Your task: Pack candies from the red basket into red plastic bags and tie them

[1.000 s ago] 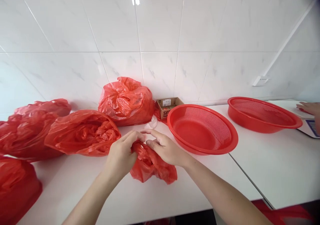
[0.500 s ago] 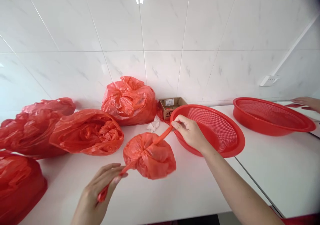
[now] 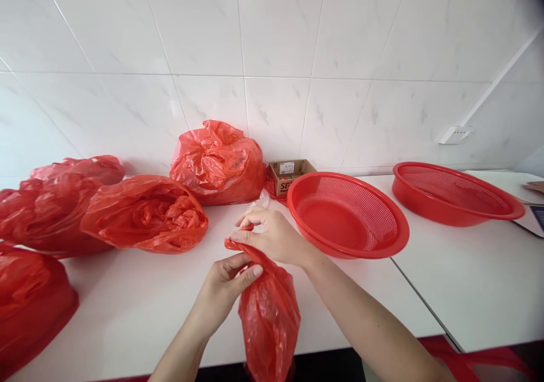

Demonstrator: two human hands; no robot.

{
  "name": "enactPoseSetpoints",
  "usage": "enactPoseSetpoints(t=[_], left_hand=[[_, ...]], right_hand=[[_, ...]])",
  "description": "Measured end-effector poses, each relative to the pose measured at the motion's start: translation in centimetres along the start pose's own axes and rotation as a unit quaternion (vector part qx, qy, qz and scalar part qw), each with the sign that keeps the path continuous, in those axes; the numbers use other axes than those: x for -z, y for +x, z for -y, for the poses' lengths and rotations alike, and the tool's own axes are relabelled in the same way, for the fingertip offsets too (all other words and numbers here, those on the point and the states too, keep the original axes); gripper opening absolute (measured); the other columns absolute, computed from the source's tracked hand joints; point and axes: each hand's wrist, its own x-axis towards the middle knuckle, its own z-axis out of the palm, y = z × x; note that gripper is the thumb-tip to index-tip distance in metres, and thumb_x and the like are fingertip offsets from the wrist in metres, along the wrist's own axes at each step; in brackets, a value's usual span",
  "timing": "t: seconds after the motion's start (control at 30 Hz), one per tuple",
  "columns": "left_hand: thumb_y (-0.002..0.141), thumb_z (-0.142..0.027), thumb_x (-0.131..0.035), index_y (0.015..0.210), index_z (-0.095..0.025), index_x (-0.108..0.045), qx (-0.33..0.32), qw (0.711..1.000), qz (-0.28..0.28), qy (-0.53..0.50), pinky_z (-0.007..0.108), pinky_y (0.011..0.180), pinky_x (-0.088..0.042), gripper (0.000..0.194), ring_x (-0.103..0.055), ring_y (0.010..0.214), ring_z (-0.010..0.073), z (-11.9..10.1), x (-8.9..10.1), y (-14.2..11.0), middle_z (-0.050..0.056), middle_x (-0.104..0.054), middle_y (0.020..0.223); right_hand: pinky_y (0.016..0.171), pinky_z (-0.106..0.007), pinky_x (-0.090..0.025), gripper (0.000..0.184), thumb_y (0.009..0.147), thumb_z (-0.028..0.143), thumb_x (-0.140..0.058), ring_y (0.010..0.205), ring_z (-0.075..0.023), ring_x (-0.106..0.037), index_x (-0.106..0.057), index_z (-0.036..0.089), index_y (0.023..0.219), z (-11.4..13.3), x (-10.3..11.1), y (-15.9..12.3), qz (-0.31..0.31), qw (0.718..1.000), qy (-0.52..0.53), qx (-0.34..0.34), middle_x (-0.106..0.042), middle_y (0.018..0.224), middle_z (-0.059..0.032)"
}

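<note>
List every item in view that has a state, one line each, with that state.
Left hand: pinching the held bag's neck
Right hand: gripping its gathered top
Held red plastic bag: bunched at the top, hanging down
Open red plastic bag: mouth open, crumpled plastic inside
Large red plastic bag by the wall: bulging, top bunched
Cardboard box: open-topped
Nearer red colander: upright
Farther red colander: upright

Handheld bag (image 3: 272, 317) before box (image 3: 284, 186) and colander (image 3: 340, 217)
</note>
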Motion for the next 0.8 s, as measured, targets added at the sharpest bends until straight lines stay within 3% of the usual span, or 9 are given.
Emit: enactPoseSetpoints(t=[0.1, 0.23, 0.33, 0.4, 0.47, 0.57, 0.67, 0.8], left_hand=[[0.081, -0.039, -0.072, 0.095, -0.019, -0.079, 0.016, 0.998, 0.032, -0.044, 0.039, 0.088, -0.053, 0.025, -0.070, 0.086, 0.0248, 0.3, -0.7, 0.1, 0.007, -0.077, 0.090], [0.080, -0.038, -0.073, 0.088, -0.018, -0.079, 0.019, 0.995, -0.021, -0.100, 0.034, 0.082, -0.053, 0.022, -0.069, 0.080, 0.0217, 0.6, -0.8, 0.5, 0.007, -0.076, 0.084], [0.077, -0.036, -0.076, 0.086, -0.018, -0.077, 0.009, 0.995, -0.035, -0.095, 0.030, 0.078, -0.051, 0.021, -0.066, 0.078, 0.0187, 0.9, -0.5, 0.6, 0.006, -0.073, 0.082], [0.077, -0.038, -0.076, 0.084, -0.017, -0.075, 0.005, 0.996, -0.046, -0.079, 0.027, 0.072, -0.050, 0.022, -0.063, 0.072, 0.0157, 1.2, -0.3, 0.6, 0.004, -0.070, 0.078], [0.079, -0.042, -0.073, 0.080, -0.016, -0.073, -0.002, 0.996, -0.068, -0.065, 0.023, 0.064, -0.046, 0.025, -0.057, 0.065, 0.0119, 1.5, -0.1, 0.6, 0.002, -0.065, 0.072], [0.083, -0.046, -0.068, 0.072, -0.017, -0.067, -0.026, 0.992, -0.112, -0.048, 0.020, 0.062, -0.042, 0.032, -0.050, 0.062, 0.0090, 1.8, 0.1, 0.9, -0.001, -0.057, 0.069], [0.086, -0.049, -0.064, 0.070, -0.017, -0.064, -0.046, 0.988, -0.146, -0.029, 0.021, 0.067, -0.043, 0.035, -0.051, 0.066, 0.0100, 1.7, 0.3, 1.2, -0.001, -0.056, 0.074], [0.082, -0.045, -0.069, 0.071, -0.018, -0.060, -0.070, 0.984, -0.166, 0.000, 0.028, 0.074, -0.046, 0.030, -0.057, 0.075, 0.0148, 1.3, 0.8, 1.1, 0.002, -0.062, 0.085]], right_hand=[[0.090, -0.031, -0.046, 0.017, 0.083, 0.030, -0.070, 0.093, -0.0152, -0.063, -0.068, 0.017, 0.072, -0.7, -0.8, -0.2, 0.007, 1.000, -0.003, -0.008, -0.068, 0.100, -0.0035], [0.089, -0.032, -0.046, 0.016, 0.091, 0.030, -0.059, 0.097, -0.0158, -0.061, -0.071, 0.019, 0.091, -2.1, -0.5, -0.9, 0.018, 1.000, 0.011, -0.017, -0.067, 0.105, -0.0048], [0.073, -0.029, -0.048, 0.027, 0.094, 0.032, -0.054, 0.076, -0.0123, -0.060, -0.061, 0.021, 0.118, -3.1, -0.3, -1.3, 0.058, 0.991, 0.098, -0.072, -0.066, 0.093, -0.0024], [0.067, -0.028, -0.047, 0.035, 0.091, 0.028, -0.059, 0.068, -0.0109, -0.058, -0.055, 0.023, 0.125, -3.7, -0.3, -1.4, 0.079, 0.978, 0.171, -0.090, -0.063, 0.084, 0.0006], [0.071, -0.028, -0.048, 0.034, 0.088, 0.024, -0.062, 0.072, -0.0115, -0.060, -0.056, 0.022, 0.121, -4.2, -0.4, -1.4, 0.049, 0.970, 0.223, -0.083, -0.063, 0.081, 0.0014], [0.074, -0.029, -0.048, 0.028, 0.087, 0.026, -0.062, 0.080, -0.0135, -0.063, -0.060, 0.021, 0.114, -4.2, -0.3, -1.2, -0.050, 0.964, 0.249, -0.072, -0.065, 0.080, -0.0005], [0.069, -0.028, -0.048, 0.033, 0.087, 0.030, -0.063, 0.078, -0.0140, -0.063, -0.059, 0.022, 0.119, -3.4, -0.2, -1.6, -0.110, 0.957, 0.260, -0.061, -0.066, 0.080, -0.0009], [0.072, -0.030, -0.051, 0.035, 0.089, 0.032, -0.062, 0.072, -0.0124, -0.061, -0.054, 0.026, 0.123, -2.0, -0.6, -3.6, -0.140, 0.951, 0.270, -0.056, -0.066, 0.080, 0.0007]])
